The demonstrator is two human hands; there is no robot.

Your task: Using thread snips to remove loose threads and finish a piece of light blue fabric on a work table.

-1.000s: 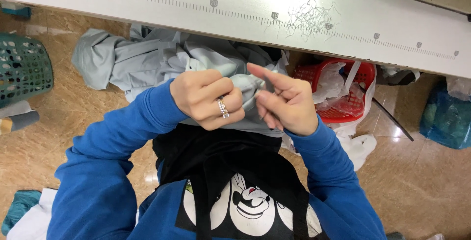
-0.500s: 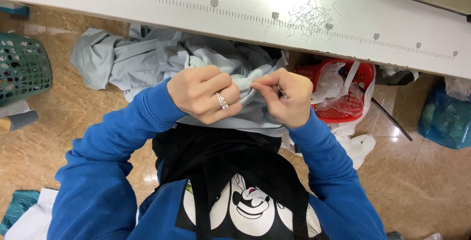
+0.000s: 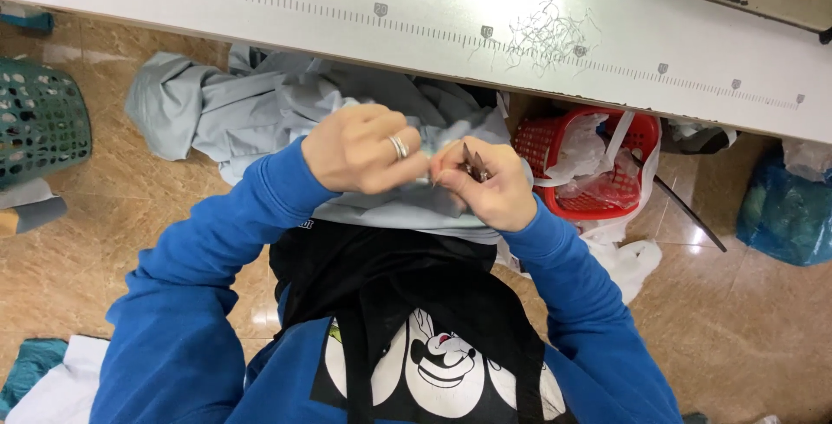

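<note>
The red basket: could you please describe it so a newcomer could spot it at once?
Look under the long white table edge, right of the hands. The red basket sits on the tan floor, stuffed with white plastic bags. The other basket, far left, is green.

Head view: worn on the head, looking steeply down, close over both hands
Facing: toward the white table edge [image 3: 433,34]
Shared views: only one

Small dark tool [image 3: 475,164] mostly hidden in right hand [image 3: 485,188], kind unclear.
</note>
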